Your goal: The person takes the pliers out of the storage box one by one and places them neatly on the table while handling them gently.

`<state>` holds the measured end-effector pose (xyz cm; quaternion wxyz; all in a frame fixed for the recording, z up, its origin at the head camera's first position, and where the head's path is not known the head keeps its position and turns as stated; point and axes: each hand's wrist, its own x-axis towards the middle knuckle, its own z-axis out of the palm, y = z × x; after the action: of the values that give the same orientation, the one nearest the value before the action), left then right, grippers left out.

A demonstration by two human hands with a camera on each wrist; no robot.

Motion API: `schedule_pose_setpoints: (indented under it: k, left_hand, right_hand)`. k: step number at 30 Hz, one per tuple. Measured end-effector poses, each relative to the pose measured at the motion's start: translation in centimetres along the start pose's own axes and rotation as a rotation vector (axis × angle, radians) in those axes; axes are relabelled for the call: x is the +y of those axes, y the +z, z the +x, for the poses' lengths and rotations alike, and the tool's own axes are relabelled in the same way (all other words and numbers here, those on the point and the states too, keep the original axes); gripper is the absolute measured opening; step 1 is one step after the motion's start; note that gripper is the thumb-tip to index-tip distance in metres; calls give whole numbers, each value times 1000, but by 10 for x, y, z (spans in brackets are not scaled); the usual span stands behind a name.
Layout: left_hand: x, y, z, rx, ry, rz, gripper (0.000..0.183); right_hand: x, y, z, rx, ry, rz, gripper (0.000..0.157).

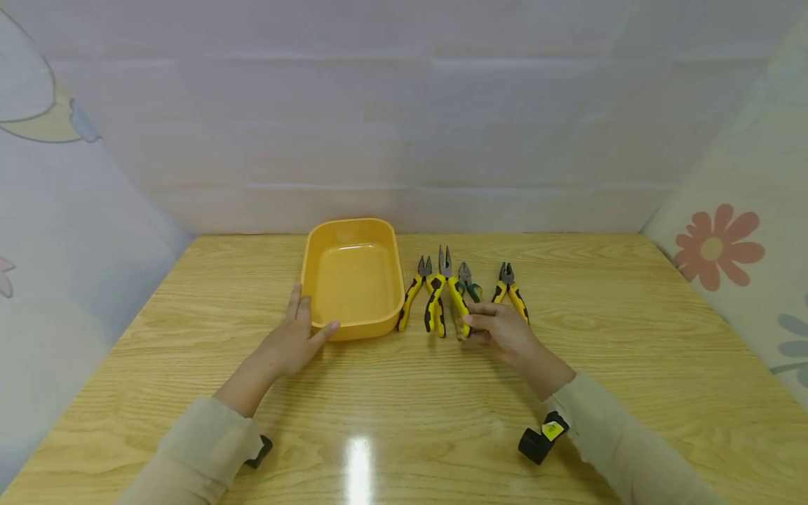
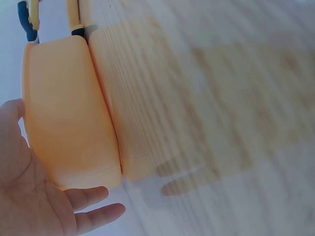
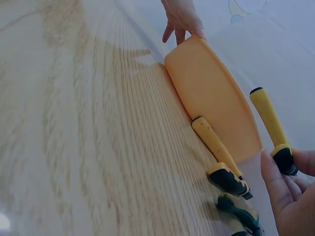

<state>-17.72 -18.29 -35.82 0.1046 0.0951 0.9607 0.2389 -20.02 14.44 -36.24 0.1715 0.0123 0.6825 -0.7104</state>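
My left hand (image 1: 289, 347) lies against the near left corner of a yellow-orange plastic basin (image 1: 353, 291), thumb at the rim and straight fingers along the outer side. In my right hand (image 1: 508, 333) the fingertips pinch one handle of yellow-and-black long-nose pliers (image 1: 445, 265), their nose pointing away and handles spread. The right wrist view shows the held pliers' other handle (image 3: 268, 115) raised above the tools on the table. Close around are combination pliers (image 1: 425, 266) to the left, green-handled pliers (image 1: 465, 272) just behind the hand, and yellow-and-black pliers (image 1: 506, 275) to the right.
The wooden table (image 1: 404, 421) carries the basin and tools near its back edge. A pale draped wall (image 1: 429, 126) rises directly behind, with patterned sheets at both sides. Black wrist straps (image 1: 536, 445) with cameras sit at the sleeves.
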Motion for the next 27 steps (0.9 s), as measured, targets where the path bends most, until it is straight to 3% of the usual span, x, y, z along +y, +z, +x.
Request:
schedule_pose_setpoints:
  k: [13,20,27]
  left_hand:
    - [-2,1,1,6,0,13,89]
    - [-1,0,-1,7,1,11,88]
    - [-1,-1,0,3,-8,11,88]
  right_hand:
    - [-1,-18,-7,67,-14,34,46]
    - [-2,-29,-13,74,-26,74,31]
    - [-2,-38,-16,102,-14,80,49]
